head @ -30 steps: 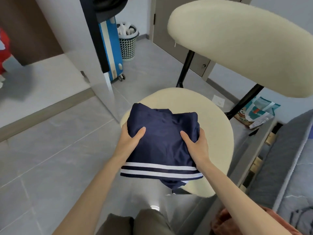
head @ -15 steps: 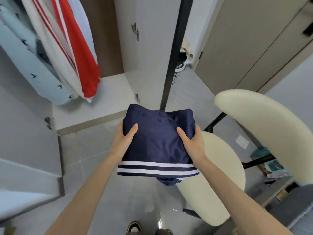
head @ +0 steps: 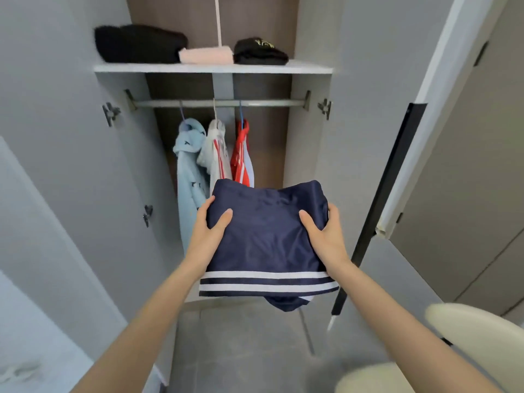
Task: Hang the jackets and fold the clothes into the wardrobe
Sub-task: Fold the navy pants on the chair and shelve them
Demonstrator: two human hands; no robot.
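A folded navy garment (head: 265, 239) with two white stripes along its near edge hangs in the air in front of the open wardrobe. My left hand (head: 209, 234) grips its left side, thumb on top. My right hand (head: 326, 236) grips its right side the same way. Behind it, three jackets hang from the rail (head: 221, 103): a light blue one (head: 188, 171), a white one with red stripes (head: 217, 157) and a red one (head: 242, 157). On the shelf (head: 212, 68) above lie a black folded item (head: 139, 43), a pink one (head: 207, 55) and another black one (head: 259, 52).
The wardrobe's two grey doors (head: 71, 154) stand open to either side; the right door (head: 365, 114) is close to my right hand. A cream chair (head: 467, 344) is at the lower right. A dark vertical bar (head: 385, 194) stands right of the wardrobe. Grey tile floor lies below.
I lifted the navy garment off the chair seat and turned left with it; the view rose to the wardrobe's rail and shelf. Both hands kept their grip.
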